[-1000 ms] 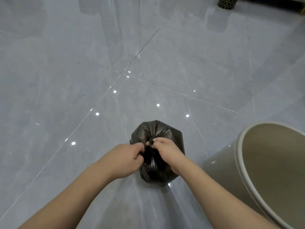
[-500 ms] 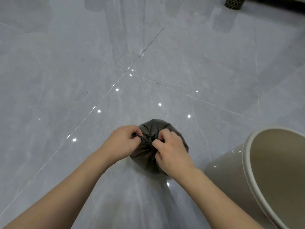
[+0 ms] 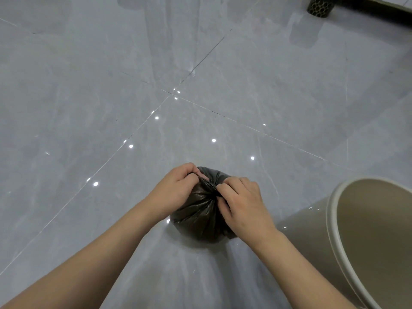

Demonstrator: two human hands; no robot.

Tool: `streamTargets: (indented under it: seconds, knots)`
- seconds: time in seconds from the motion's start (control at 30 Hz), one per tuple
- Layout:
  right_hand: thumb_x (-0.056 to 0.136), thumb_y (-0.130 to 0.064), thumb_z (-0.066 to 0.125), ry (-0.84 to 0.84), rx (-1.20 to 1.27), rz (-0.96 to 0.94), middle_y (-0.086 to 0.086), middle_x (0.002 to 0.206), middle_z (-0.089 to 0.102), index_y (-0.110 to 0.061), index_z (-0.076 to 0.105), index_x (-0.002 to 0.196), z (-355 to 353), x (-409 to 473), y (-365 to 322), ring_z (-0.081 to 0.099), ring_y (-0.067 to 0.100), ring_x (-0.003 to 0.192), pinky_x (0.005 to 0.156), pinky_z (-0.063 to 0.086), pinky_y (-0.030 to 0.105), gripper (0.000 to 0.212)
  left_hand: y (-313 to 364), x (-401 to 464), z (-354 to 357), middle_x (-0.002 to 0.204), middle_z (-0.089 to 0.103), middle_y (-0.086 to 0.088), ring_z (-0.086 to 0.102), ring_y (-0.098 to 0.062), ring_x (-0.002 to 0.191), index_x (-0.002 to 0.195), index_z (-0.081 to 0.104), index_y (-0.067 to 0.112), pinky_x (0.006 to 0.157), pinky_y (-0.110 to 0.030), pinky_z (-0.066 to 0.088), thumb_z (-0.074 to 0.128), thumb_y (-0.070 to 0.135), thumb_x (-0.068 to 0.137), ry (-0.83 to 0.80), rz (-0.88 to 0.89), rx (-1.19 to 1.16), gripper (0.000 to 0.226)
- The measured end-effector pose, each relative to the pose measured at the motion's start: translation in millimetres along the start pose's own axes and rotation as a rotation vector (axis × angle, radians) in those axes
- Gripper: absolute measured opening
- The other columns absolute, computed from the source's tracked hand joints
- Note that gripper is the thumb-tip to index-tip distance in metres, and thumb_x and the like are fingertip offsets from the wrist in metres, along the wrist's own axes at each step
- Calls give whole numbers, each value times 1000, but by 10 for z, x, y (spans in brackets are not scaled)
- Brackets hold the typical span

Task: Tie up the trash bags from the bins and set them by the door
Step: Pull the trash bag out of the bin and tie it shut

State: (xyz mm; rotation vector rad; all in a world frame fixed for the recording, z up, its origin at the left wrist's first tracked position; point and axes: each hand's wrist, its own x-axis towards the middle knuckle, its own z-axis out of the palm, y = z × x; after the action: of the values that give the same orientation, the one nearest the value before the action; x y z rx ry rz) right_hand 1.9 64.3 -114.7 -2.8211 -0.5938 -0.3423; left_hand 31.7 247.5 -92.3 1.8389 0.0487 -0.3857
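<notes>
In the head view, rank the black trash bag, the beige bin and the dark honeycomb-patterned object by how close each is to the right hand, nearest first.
1. Black trash bag: pinched at its gathered top by the right hand, directly under it.
2. Beige bin: on the floor to the hand's right, apart from it.
3. Honeycomb-patterned object: far across the floor, at the top right edge.

Home interior: glossy grey floor tiles (image 3: 89, 85), beige bin (image 3: 334, 230)
</notes>
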Motion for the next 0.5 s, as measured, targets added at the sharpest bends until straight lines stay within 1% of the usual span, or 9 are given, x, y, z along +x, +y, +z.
streamTargets:
  seconds: [0.07,0.1,0.13,0.2,0.27,0.33,0.37,0.4,0.5]
  knots:
    - [86,-14,55,38,18,-4,-1,88,60,-16,63,92,-3,-34,12,56,24,80,71,35,32,11,-8,23,32,77,69,7,58,-15,74,81,60,20,76,-36,46,45,17,90,9,-26,46,19]
    - [86,-13,56,57,26,-1,-1,88,61,-15,63,95,-5,-47,9,57,24,80,72,35,32,12,-6,29,54,73,69,9,60,-16,74,82,59,19,76,-36,46,44,16,91,4,-46,56,19]
    - [86,-13,56,72,35,0,-1,88,62,-15,63,99,-9,-56,2,58,24,80,73,36,31,15,-10,39,76,72,71,10,63,-15,77,84,59,18,78,-35,48,43,15,92,-3,-67,57,18]
    - [87,-15,54,84,48,-7,-1,88,65,-16,61,108,-22,-61,-22,59,23,80,75,35,30,22,-9,39,110,73,73,4,67,-17,83,88,58,18,82,-37,50,41,17,93,-15,-97,78,18]
    - [89,-16,52,82,43,-29,-2,87,66,-19,61,114,-38,-61,-35,59,23,80,74,35,30,27,-19,35,127,69,72,1,66,-16,76,92,58,19,75,-37,50,40,20,94,-23,-112,101,18]
    - [90,-16,53,82,44,-43,-3,85,64,-19,66,111,-55,-59,-39,58,23,79,72,36,31,25,-29,20,137,65,70,2,59,-6,56,96,57,21,62,-32,45,42,22,95,-26,-107,110,15]
    - [89,-17,54,80,52,-38,-3,85,64,-19,68,106,-58,-57,-35,57,23,78,72,36,31,22,-40,10,138,65,69,2,55,-3,52,100,55,23,60,-30,43,44,22,95,-18,-96,116,12]
    - [89,-17,55,72,65,-20,-3,86,64,-19,68,102,-61,-52,-30,56,23,78,72,36,31,19,-59,-1,138,68,69,1,55,-3,54,102,51,27,61,-31,44,47,22,93,-7,-83,114,11]
    - [87,-24,53,19,156,103,-6,90,62,-21,67,97,-55,-22,-16,54,20,81,75,36,29,17,-123,-62,130,85,65,-3,54,-11,68,100,39,39,74,-40,48,56,20,79,-23,-12,53,33]
